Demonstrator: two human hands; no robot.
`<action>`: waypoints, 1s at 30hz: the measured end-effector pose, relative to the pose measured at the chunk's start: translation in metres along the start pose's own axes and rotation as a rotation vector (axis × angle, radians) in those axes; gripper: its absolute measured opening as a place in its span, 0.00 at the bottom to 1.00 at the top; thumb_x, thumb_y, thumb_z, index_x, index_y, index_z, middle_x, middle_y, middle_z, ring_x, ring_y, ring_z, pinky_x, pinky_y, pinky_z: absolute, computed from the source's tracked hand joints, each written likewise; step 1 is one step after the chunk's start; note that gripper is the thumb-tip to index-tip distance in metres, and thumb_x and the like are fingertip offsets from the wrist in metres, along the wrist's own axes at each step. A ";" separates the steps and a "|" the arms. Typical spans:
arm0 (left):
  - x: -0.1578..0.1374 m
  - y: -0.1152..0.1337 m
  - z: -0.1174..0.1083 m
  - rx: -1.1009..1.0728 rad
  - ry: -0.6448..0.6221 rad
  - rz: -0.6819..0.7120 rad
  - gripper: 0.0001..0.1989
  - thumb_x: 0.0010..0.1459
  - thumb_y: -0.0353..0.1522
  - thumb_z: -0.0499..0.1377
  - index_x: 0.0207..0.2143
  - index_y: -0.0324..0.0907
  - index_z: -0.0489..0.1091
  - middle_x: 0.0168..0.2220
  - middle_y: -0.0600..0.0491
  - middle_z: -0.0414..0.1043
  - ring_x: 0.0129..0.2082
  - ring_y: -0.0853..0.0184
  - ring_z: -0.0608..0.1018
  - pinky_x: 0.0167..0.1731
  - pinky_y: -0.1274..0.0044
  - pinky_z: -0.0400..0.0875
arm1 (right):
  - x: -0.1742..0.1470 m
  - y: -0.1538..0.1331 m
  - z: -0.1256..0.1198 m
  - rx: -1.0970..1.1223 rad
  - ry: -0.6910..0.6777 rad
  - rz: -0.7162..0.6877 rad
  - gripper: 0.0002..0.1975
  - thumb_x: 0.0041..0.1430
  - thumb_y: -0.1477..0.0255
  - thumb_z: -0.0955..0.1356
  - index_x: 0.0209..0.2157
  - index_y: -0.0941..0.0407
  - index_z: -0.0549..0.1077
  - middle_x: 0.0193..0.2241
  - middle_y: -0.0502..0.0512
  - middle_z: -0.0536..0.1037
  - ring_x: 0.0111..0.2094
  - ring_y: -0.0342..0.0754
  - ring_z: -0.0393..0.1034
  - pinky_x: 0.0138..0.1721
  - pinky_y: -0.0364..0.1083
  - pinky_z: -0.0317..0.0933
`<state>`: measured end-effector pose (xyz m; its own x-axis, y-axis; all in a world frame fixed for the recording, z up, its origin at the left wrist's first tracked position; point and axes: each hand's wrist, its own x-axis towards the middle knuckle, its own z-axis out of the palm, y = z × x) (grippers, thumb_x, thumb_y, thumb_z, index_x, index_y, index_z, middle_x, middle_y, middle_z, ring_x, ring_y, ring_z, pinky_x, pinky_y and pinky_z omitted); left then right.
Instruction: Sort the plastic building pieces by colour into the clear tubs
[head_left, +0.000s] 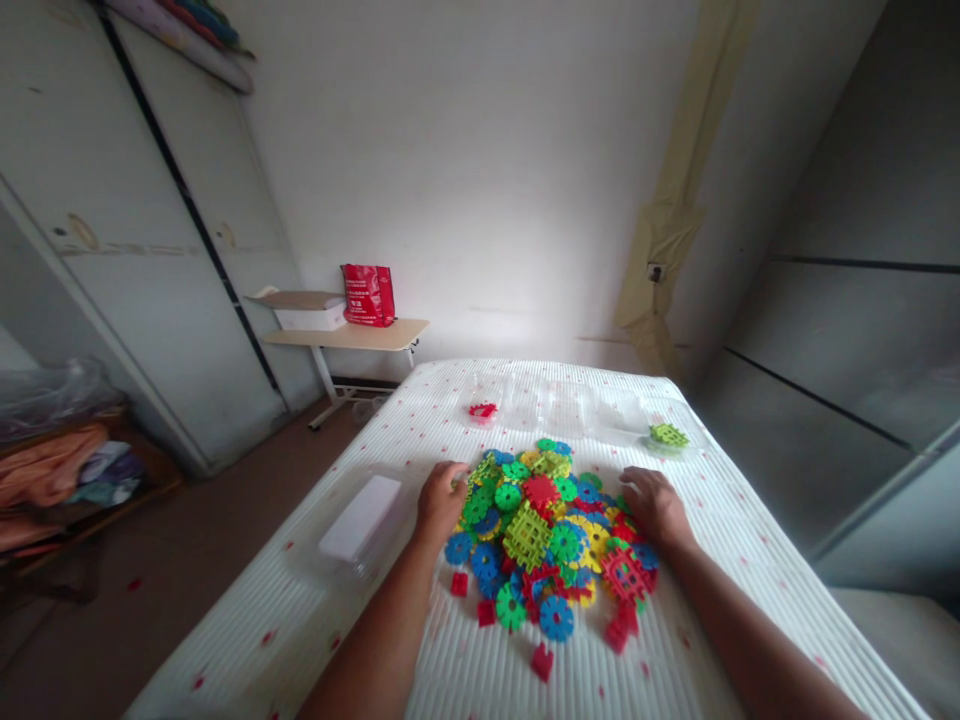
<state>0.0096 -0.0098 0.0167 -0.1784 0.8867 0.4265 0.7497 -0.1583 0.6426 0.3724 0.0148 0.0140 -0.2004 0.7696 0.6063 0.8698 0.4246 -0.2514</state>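
A heap of colourful plastic building pieces (566, 542) lies on a quilted white bedspread (465, 680). In it are blue, green and yellow notched discs, lime and red square lattice pieces and small red blocks. My left hand (441, 497) is at the heap's left edge, thumb and fingers apart, with nothing visible in it. On the opposite edge, my right hand (658, 507) rests with loosely bent, parted fingers, close to blue and red pieces. Its fingertips partly hide what lies under them.
Clear plastic trays stand behind the heap; one holds a red piece (482, 411), another a lime lattice piece (668, 435). A white box (361, 518) sits in a clear container on the left. Beyond the bed, a small table (375, 337) carries a red bag (368, 295).
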 end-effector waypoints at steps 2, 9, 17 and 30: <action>0.000 0.002 -0.002 0.085 -0.005 0.002 0.12 0.49 0.27 0.54 0.37 0.41 0.72 0.37 0.50 0.73 0.40 0.64 0.73 0.45 0.72 0.65 | 0.000 -0.001 0.000 -0.001 -0.015 -0.006 0.15 0.55 0.69 0.58 0.31 0.55 0.75 0.35 0.58 0.78 0.37 0.53 0.70 0.42 0.53 0.63; -0.004 0.005 -0.003 0.195 -0.048 0.005 0.13 0.49 0.32 0.57 0.38 0.42 0.72 0.35 0.51 0.72 0.37 0.64 0.71 0.40 0.74 0.65 | 0.001 -0.005 -0.003 0.017 -0.033 0.006 0.15 0.55 0.68 0.58 0.30 0.55 0.75 0.34 0.58 0.78 0.36 0.53 0.70 0.41 0.52 0.64; -0.003 0.005 -0.002 0.184 -0.070 -0.010 0.13 0.49 0.31 0.57 0.39 0.41 0.72 0.38 0.49 0.73 0.41 0.63 0.71 0.43 0.73 0.64 | 0.001 -0.001 0.001 0.000 -0.055 0.006 0.15 0.56 0.69 0.58 0.31 0.56 0.75 0.33 0.58 0.78 0.35 0.52 0.70 0.39 0.49 0.63; 0.003 0.093 -0.011 0.184 -0.260 0.224 0.11 0.50 0.38 0.58 0.36 0.47 0.73 0.39 0.56 0.75 0.42 0.64 0.72 0.45 0.73 0.63 | 0.001 -0.002 0.001 -0.035 -0.053 0.021 0.14 0.55 0.71 0.58 0.30 0.57 0.74 0.32 0.57 0.77 0.35 0.50 0.69 0.38 0.47 0.62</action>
<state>0.0718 -0.0266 0.0853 0.1523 0.9234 0.3523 0.8578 -0.3006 0.4170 0.3698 0.0151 0.0147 -0.2045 0.8027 0.5602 0.8892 0.3915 -0.2365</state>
